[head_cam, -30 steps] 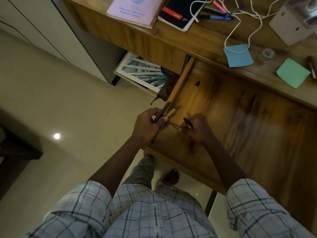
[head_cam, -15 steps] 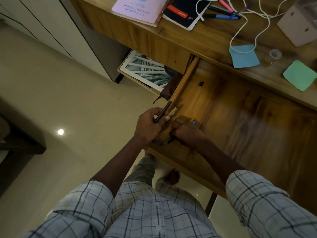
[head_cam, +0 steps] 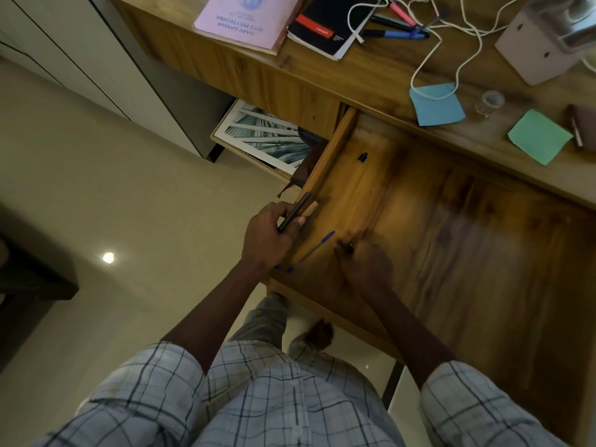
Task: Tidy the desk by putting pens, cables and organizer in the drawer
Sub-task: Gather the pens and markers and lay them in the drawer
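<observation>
While the drawer [head_cam: 451, 240] stands pulled out beneath the desk [head_cam: 371, 91], both hands work at its near left corner. The left hand [head_cam: 266, 235] is clenched round a small bundle held over the drawer's side wall; a black pen [head_cam: 295, 211] and a tan pencil [head_cam: 311, 208] show above the thumb. This grip is judged to serve as a reserve from which items are fed in one at a time. The right hand [head_cam: 366, 267] sits low over the drawer floor, fingers curled, the tips pinching a short dark item [head_cam: 346, 247] too blurred to identify. A blue pen [head_cam: 314, 250] lies between the two hands, apparently set down on the drawer floor and roughly in line with the side wall, presumably for order. Outstanding on the desk: more pens [head_cam: 400, 30], a white cable [head_cam: 429, 56] and a pale box [head_cam: 545, 50], possibly the organizer. Task judged to be at an early stage.
</observation>
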